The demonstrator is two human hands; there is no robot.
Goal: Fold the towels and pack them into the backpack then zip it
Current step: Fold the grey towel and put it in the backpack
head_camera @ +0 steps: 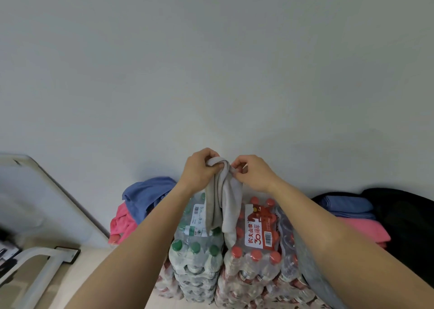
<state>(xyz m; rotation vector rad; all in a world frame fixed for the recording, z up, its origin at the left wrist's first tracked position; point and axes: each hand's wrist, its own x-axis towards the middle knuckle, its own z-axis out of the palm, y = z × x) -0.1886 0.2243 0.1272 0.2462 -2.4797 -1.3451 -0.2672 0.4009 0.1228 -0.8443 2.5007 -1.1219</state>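
A grey towel hangs bunched in the air above stacked water packs. My left hand grips its top edge, and my right hand pinches the same edge just beside it. A crumpled blue towel lies over a crumpled pink towel at the left by the wall. At the right, a folded blue towel rests on a folded pink towel inside the open black backpack.
Shrink-wrapped packs of green-capped bottles and red-capped bottles are stacked below my hands. A pale wall fills the upper view. A white folded table or frame leans at the left. Grey cloth drapes by my right forearm.
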